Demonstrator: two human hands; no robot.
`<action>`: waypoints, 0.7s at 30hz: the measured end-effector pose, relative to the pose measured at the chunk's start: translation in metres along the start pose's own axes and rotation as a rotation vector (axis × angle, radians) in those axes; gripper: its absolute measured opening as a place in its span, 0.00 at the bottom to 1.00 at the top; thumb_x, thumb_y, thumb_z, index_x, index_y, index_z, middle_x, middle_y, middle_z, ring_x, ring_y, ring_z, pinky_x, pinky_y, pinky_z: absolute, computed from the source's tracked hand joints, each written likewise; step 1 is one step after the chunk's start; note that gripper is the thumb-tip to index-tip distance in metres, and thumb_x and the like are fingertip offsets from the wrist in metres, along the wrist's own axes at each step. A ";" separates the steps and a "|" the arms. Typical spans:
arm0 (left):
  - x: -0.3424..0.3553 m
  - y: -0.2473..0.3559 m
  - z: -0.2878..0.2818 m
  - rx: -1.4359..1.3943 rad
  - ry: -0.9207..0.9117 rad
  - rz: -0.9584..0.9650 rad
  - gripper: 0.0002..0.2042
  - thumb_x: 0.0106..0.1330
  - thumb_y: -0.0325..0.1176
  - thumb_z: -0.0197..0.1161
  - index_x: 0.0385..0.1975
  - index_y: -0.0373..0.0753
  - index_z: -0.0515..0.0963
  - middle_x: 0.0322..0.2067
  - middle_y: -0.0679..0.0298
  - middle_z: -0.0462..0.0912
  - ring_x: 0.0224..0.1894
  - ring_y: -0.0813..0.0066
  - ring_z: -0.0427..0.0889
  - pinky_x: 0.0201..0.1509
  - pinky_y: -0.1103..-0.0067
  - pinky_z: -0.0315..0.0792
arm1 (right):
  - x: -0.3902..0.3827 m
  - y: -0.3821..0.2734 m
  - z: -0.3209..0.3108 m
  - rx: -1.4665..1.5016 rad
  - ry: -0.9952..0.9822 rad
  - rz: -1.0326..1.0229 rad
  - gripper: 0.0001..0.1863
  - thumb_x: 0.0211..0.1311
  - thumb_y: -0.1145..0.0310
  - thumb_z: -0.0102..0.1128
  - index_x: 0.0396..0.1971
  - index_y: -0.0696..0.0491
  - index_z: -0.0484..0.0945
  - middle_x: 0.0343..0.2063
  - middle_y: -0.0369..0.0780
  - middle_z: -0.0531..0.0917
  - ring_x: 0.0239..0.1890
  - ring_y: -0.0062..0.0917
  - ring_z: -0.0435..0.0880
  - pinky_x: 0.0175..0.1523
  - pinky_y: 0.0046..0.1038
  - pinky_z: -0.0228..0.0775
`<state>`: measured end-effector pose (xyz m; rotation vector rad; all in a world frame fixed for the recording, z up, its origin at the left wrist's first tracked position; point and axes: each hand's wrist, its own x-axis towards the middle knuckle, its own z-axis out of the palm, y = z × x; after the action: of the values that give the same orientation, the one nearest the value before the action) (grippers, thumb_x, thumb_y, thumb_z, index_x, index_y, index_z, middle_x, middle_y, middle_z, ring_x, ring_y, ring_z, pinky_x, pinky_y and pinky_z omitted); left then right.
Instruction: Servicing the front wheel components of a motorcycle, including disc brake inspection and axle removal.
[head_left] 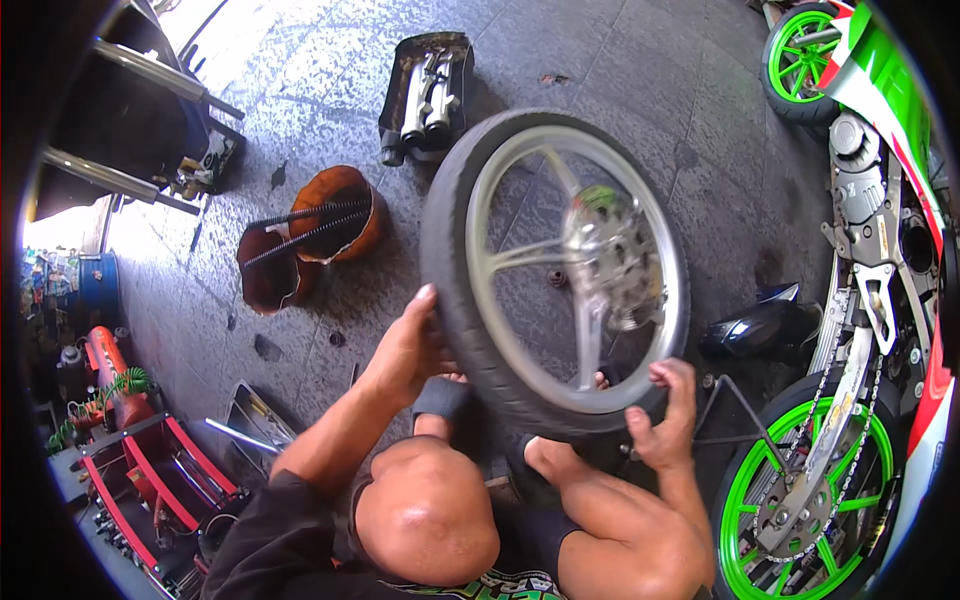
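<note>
Grey flr, tilted wheel, btwn L hand & R hand

Clearly a motorcycle workshop, judging by the red, white and green motorcycle, the loose silver-spoked, black-tyred wheel and long black coil springs. Also betrayed by red metal racking and stained grey paving.
</note>
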<state>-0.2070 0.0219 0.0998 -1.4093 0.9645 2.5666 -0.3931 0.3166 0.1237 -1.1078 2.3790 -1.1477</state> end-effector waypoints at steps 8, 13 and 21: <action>0.025 0.100 0.171 -0.061 -0.699 0.294 0.37 0.68 0.62 0.51 0.58 0.28 0.68 0.48 0.48 0.79 0.50 0.56 0.81 0.58 0.63 0.73 | 0.088 -0.082 -0.075 -0.750 0.385 -0.048 0.43 0.50 0.65 0.74 0.65 0.61 0.62 0.61 0.51 0.69 0.65 0.47 0.67 0.69 0.42 0.56; 0.145 0.072 0.135 0.893 -0.108 0.986 0.16 0.66 0.33 0.57 0.48 0.28 0.77 0.38 0.50 0.86 0.38 0.59 0.86 0.46 0.67 0.80 | 0.128 -0.065 -0.126 -0.724 0.565 -0.105 0.35 0.55 0.62 0.73 0.60 0.61 0.70 0.54 0.51 0.79 0.56 0.39 0.78 0.64 0.33 0.65; 0.231 -0.085 0.053 1.245 0.038 0.745 0.31 0.58 0.38 0.69 0.60 0.35 0.66 0.52 0.48 0.76 0.51 0.52 0.79 0.56 0.65 0.74 | 0.181 -0.029 -0.175 -0.554 0.456 -0.048 0.29 0.58 0.59 0.72 0.54 0.62 0.75 0.45 0.45 0.84 0.47 0.29 0.83 0.59 0.28 0.68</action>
<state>-0.3514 0.0645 -0.1016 -0.7353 2.7261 1.4089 -0.5922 0.2675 0.2728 -1.1519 3.1729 -0.8373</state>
